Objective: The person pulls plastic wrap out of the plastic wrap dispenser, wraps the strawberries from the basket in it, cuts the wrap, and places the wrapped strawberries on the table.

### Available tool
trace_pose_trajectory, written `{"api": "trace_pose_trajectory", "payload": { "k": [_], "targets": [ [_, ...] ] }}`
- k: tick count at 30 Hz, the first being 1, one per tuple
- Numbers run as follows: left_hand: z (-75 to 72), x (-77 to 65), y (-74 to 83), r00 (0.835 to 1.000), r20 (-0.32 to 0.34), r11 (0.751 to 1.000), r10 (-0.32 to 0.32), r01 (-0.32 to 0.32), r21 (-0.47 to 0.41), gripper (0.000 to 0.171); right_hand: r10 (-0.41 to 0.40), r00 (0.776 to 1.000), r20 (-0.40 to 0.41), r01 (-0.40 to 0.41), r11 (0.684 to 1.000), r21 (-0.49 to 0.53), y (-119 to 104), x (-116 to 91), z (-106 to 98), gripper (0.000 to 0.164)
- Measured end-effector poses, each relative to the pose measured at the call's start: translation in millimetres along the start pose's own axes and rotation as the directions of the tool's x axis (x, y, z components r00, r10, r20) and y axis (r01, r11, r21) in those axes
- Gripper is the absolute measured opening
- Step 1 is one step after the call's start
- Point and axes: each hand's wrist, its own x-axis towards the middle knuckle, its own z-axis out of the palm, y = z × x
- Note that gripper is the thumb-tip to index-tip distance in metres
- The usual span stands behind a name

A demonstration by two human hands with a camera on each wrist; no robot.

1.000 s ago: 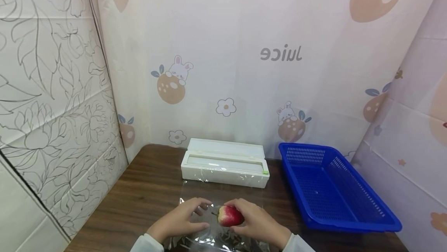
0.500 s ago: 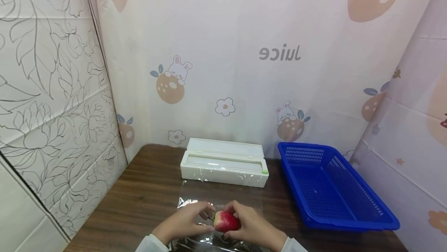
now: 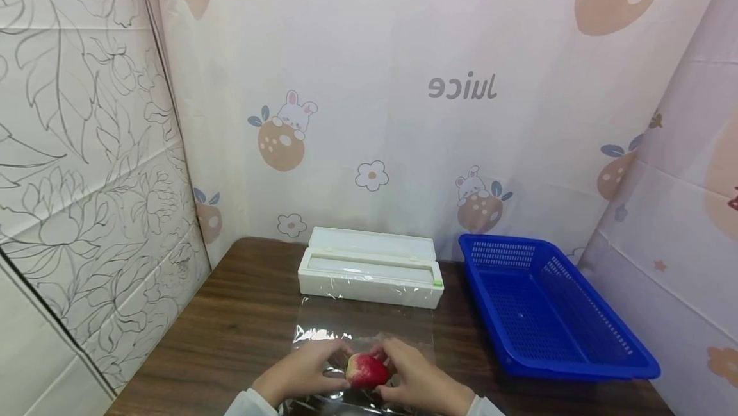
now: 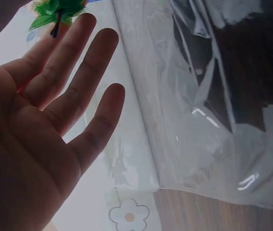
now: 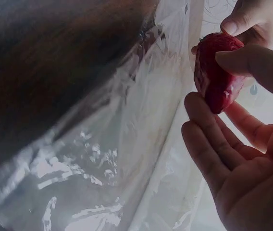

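A red strawberry [image 3: 367, 371] with a pale yellowish shoulder is held low over a sheet of clear plastic film [image 3: 369, 320]. Its green leaves [image 4: 55, 13] and dark stem show at the top of the left wrist view. My right hand [image 3: 423, 377] grips the tip end, thumb on one side and fingers on the other. My left hand [image 3: 305, 371] is round the stem end, its thumb [image 5: 233, 25] against the fruit; its other fingers [image 4: 95, 70] are spread fairly straight. From a white film dispenser box [image 3: 371, 278], lid raised, the film runs forward under both hands.
To the right a blue plastic basket [image 3: 501, 332] with slotted sides stands on the dark wooden table [image 3: 230, 313]. Behind the box rises a wall covering [image 3: 375, 115] printed with fruit and rabbits. Another patterned covering [image 3: 98, 179] closes off the left side.
The strawberry has moved slightly left and down in the right hand. My left hand has come closer, from apart to being round its stem end. Box and basket stay put.
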Motion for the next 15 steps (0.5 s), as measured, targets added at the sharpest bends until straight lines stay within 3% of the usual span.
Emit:
{"api": "trace_pose_trajectory", "payload": {
  "k": [10, 15],
  "targets": [
    [6.7, -2.9, -3.3, 1.0, 0.004, 0.999, -0.002, 0.002, 0.039, 0.031, 0.056, 0.997, 0.05, -0.054, 0.998, -0.032, 6.1, -3.4, 7.5, 0.043],
    [8.5, -4.1, -2.5, 1.0, 0.0, 0.993, -0.014, 0.014, 0.117, 0.033, 0.114, 0.99, 0.084, -0.111, 0.993, -0.044, 9.2, -3.3, 9.8, 0.042]
  ]
}}
